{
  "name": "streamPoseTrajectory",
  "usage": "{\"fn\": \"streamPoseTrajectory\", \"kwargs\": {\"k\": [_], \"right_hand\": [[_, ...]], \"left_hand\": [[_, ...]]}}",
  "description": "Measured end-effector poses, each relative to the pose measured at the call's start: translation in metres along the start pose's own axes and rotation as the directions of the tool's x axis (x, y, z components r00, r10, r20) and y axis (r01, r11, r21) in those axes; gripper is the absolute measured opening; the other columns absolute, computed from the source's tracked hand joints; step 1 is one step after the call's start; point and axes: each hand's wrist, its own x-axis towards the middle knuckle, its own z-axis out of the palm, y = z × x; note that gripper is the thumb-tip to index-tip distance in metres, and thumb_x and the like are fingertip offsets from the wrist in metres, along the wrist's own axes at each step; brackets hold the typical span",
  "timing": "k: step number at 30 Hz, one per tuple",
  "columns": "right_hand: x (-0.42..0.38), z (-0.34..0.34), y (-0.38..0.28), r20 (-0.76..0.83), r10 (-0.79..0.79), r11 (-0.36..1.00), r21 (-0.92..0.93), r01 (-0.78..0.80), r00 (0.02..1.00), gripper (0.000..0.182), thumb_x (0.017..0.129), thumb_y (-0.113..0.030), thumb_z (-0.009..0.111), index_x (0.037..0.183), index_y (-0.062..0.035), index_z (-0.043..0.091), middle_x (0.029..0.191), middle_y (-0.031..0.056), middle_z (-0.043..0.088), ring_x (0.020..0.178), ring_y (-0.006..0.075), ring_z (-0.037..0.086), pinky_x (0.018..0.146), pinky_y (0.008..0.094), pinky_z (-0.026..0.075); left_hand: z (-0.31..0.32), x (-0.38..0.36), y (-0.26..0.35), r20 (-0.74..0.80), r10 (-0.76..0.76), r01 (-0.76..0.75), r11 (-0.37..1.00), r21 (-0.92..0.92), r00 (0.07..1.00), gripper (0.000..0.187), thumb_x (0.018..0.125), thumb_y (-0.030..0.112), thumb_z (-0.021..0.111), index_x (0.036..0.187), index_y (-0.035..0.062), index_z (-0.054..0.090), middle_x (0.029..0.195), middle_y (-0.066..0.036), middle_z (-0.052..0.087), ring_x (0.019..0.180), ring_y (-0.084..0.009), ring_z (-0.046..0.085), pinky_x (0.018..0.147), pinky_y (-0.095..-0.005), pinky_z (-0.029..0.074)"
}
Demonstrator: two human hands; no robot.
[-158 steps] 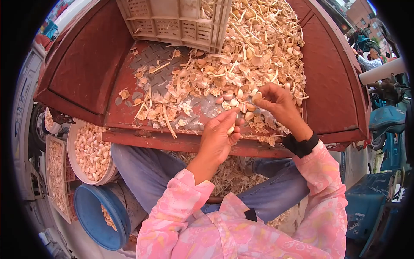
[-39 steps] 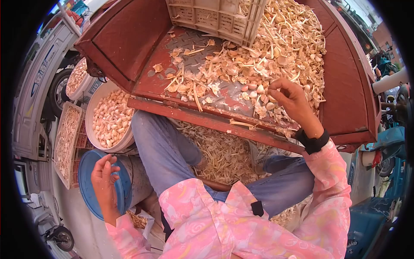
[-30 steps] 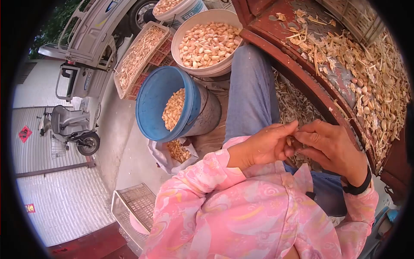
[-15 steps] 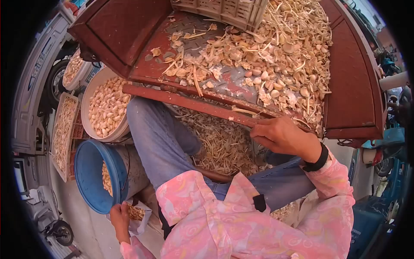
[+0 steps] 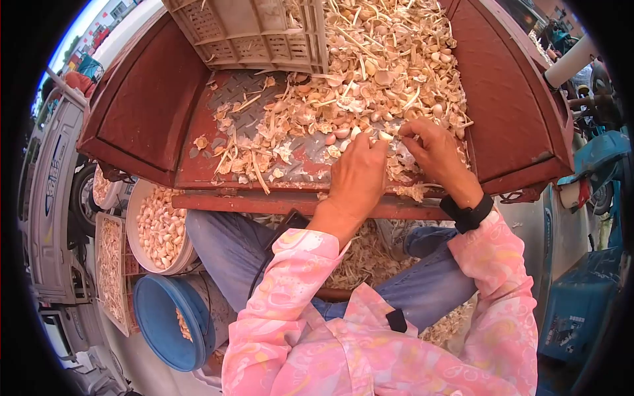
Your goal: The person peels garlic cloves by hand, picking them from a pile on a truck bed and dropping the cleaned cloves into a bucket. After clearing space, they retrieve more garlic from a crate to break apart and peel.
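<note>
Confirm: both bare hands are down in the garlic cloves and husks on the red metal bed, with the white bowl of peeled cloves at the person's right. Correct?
Not quite. The head view shows the white bowl of peeled cloves at the person's left, not right. The rest holds: the left hand and right hand are both down in the garlic cloves and husks on the red metal bed.

My left hand [image 5: 357, 173] is up from the blue bucket [image 5: 165, 323] and now rests on the garlic pile [image 5: 370, 79] beside my right hand [image 5: 432, 153], which moves forward off the bed's edge.
</note>
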Motion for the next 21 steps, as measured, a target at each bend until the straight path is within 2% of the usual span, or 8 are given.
{"fn": "streamPoseTrajectory", "kwargs": {"k": [3,6,9,12,13,16,18,21], "right_hand": [[0.008,0.003,0.003,-0.006,-0.037,0.999,-0.024,0.036,0.999,0.008,0.08,-0.007,0.057,0.087,-0.0068,0.058,0.081,0.011,0.058,0.076,0.0301,0.058,0.065,0.0378,0.045],[0.01,0.004,0.008,-0.004,-0.067,0.995,-0.069,0.066,0.998,0.009,0.079,-0.008,0.058,0.088,-0.0069,0.059,0.08,0.0111,0.058,0.077,0.0309,0.058,0.065,0.0391,0.046],[0.012,0.011,0.009,0.02,-0.144,0.986,-0.083,0.145,0.989,0.011,0.079,-0.01,0.059,0.089,-0.008,0.059,0.082,0.0108,0.058,0.077,0.0317,0.058,0.065,0.0401,0.046],[0.011,0.019,0.0,0.101,-0.164,0.973,-0.149,0.178,0.981,0.014,0.078,-0.012,0.06,0.092,-0.0093,0.06,0.085,0.0098,0.057,0.077,0.0316,0.059,0.065,0.0409,0.047],[0.012,0.017,-0.008,0.2,-0.13,0.963,-0.206,0.172,0.971,0.016,0.079,-0.013,0.059,0.095,-0.0104,0.06,0.089,0.0107,0.056,0.077,0.0326,0.06,0.065,0.0426,0.047],[0.013,0.024,-0.016,0.263,-0.054,0.938,-0.317,0.138,0.963,0.019,0.079,-0.016,0.061,0.097,-0.01,0.059,0.087,0.0106,0.054,0.077,0.0314,0.059,0.065,0.0411,0.046],[0.014,0.024,-0.016,0.269,-0.062,0.941,-0.306,0.146,0.961,0.018,0.079,-0.016,0.06,0.096,-0.0092,0.058,0.087,0.0115,0.054,0.077,0.0322,0.059,0.065,0.0417,0.046],[0.012,0.023,-0.017,0.282,-0.051,0.947,-0.291,0.136,0.958,0.014,0.079,-0.014,0.059,0.09,-0.0066,0.056,0.088,0.013,0.055,0.079,0.0334,0.058,0.065,0.0425,0.046]], "left_hand": [[0.022,0.019,0.0,0.184,-0.07,0.034,0.98,0.195,0.98,0.019,0.072,-0.001,0.058,0.092,-0.0008,0.055,0.094,-0.018,0.052,0.089,-0.0333,0.057,0.071,-0.0426,0.051],[0.016,0.016,-0.005,0.193,-0.048,0.014,0.985,0.174,0.98,0.02,0.071,-0.001,0.059,0.091,-0.0012,0.055,0.092,-0.016,0.053,0.089,-0.0315,0.058,0.07,-0.0425,0.051],[0.014,0.009,-0.013,0.115,0.006,-0.023,0.989,0.146,0.993,0.014,0.074,0.004,0.058,0.087,0.0011,0.053,0.081,-0.017,0.053,0.08,-0.0374,0.057,0.067,-0.0438,0.047],[0.0,0.001,-0.018,-0.023,0.037,-0.038,0.999,-0.025,0.999,0.016,0.075,0.005,0.062,0.089,0.0001,0.055,0.08,-0.013,0.059,0.077,-0.0299,0.06,0.065,-0.0378,0.049],[-0.004,-0.003,-0.022,0.005,-0.074,0.073,0.967,-0.243,0.997,0.017,0.077,0.006,0.062,0.092,-0.0003,0.055,0.082,-0.011,0.06,0.077,-0.0256,0.061,0.065,-0.0347,0.049],[-0.014,-0.017,-0.03,0.165,-0.278,0.311,0.64,-0.703,0.946,0.019,0.082,0.008,0.063,0.099,-0.001,0.057,0.088,-0.007,0.062,0.079,-0.0142,0.061,0.067,-0.0261,0.05],[-0.022,-0.026,-0.032,0.239,-0.294,0.35,0.424,-0.835,0.926,0.021,0.085,0.009,0.061,0.103,-0.0008,0.058,0.092,-0.005,0.062,0.082,-0.0086,0.059,0.069,-0.0213,0.05],[-0.034,-0.03,-0.029,0.334,-0.284,0.389,0.165,-0.906,0.899,0.024,0.086,0.007,0.059,0.109,-0.0008,0.056,0.102,-0.011,0.062,0.087,-0.012,0.061,0.073,-0.02,0.052]]}}
